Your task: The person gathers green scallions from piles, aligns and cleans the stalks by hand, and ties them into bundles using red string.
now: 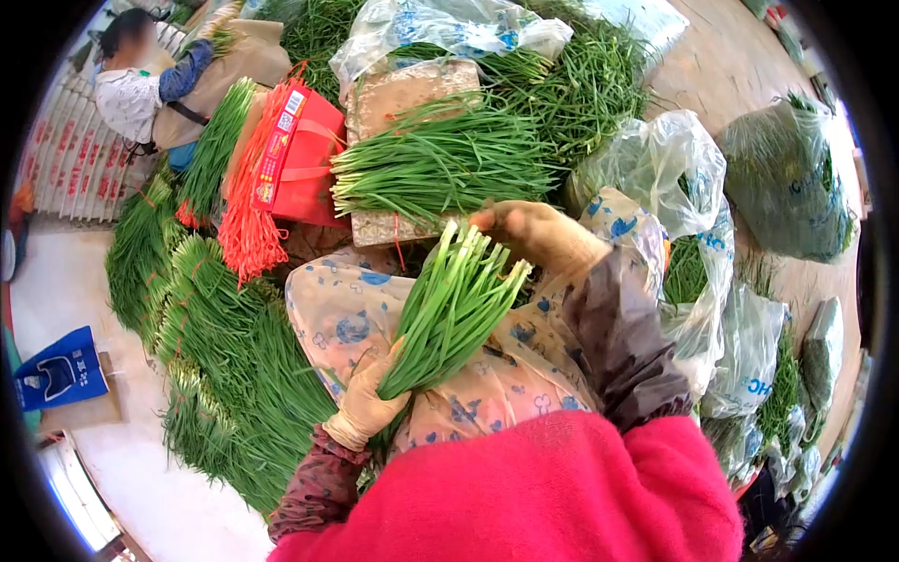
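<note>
In a pale glove, my left hand (367,398) is closed around the lower, leafy part of a bunch of garlic chives (454,304). The bunch slants up and to the right over my lap, its pale cut ends at the top. Beside those ends is my gloved right hand (543,234), bent and smeared by motion; whether its fingers touch a stem I cannot tell. Just beyond, a loose pile of garlic chives (445,159) lies across a worn board (384,98). A patterned plastic apron (342,309) covers my knees.
Left of the board stands a red box (309,140) draped with red ties (251,225). Tied chive bundles (215,309) are heaped at my left. Plastic bags of greens (787,178) stand on the right. Another person (136,94) sits at the upper left. A blue bag (61,370) lies far left.
</note>
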A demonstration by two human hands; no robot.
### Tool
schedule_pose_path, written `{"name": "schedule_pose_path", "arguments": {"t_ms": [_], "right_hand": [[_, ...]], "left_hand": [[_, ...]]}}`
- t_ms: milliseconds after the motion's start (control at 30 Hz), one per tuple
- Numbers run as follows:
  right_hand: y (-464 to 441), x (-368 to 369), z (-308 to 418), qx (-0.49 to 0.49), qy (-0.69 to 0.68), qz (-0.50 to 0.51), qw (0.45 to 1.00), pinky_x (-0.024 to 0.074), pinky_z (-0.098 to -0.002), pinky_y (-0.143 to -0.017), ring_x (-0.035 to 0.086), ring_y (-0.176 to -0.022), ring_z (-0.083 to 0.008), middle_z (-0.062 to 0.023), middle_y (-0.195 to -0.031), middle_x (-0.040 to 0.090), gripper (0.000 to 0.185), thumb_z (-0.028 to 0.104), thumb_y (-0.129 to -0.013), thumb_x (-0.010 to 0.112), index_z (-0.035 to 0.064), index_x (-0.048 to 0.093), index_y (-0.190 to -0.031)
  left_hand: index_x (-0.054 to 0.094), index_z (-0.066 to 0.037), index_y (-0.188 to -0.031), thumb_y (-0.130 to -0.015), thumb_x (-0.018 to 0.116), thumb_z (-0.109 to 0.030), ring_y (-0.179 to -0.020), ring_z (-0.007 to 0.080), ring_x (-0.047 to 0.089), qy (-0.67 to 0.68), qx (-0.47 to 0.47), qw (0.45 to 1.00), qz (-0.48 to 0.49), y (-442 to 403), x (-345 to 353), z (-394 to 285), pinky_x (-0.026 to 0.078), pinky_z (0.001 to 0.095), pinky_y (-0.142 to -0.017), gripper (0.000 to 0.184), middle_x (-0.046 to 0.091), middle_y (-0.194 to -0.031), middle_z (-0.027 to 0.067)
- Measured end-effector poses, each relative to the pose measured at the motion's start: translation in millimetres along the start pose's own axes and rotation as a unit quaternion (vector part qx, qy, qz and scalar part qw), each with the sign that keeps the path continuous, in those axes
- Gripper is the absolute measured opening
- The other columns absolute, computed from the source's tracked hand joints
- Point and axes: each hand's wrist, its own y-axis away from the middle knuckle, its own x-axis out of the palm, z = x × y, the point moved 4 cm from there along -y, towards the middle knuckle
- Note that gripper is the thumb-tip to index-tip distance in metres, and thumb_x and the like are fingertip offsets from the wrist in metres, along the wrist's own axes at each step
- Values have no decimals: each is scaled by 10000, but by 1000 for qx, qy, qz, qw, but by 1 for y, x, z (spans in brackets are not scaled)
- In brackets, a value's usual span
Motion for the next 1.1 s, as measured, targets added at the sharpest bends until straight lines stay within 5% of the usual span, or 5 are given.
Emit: {"name": "schedule_pose_path", "arguments": {"t_ms": [267,433,833,933,1100], "right_hand": [[-16,5,12,69,277,143,948,465,-302,-831,562,-956,-131,-73,-1063,631,609,205,-741,766,-29,514,-1244],[-17,14,-32,155,457,4,876,496,-354,-831,635,-932,-279,-125,-1054,668,468,409,-794,632,116,623,-1159],[-15,-50,-53,91,693,-159,697,530,-444,-699,647,-789,-380,-213,-867,656,174,134,-915,471,-8,556,-969],[17,-66,-1,154,403,-267,862,520,-340,-690,656,-784,-239,-123,-977,677,195,126,-882,574,71,614,-1065],[50,-8,28,-9,488,-36,872,447,-310,-937,575,-1100,-251,-115,-1223,582,248,211,-754,727,74,659,-949]], "left_hand": [[471,-207,-1386,-718,622,32,-981,306,640,-74,0,997,-3,-8,4,-10,512,329,-791,725,616,-1164,136],[472,-264,-1379,-728,633,-12,-956,325,633,-157,-46,986,45,-9,12,-8,519,362,-730,716,596,-1210,107],[493,-279,-1359,-714,629,-4,-880,313,646,-211,-23,977,34,-2,17,-2,525,374,-679,715,615,-1147,88],[510,-273,-1345,-715,628,-11,-872,313,647,-208,-19,978,15,0,16,0,524,374,-668,693,620,-1142,90],[538,-261,-1322,-716,625,-18,-871,313,648,-182,10,983,-24,-2,18,0,522,373,-662,658,626,-1147,92]]}}
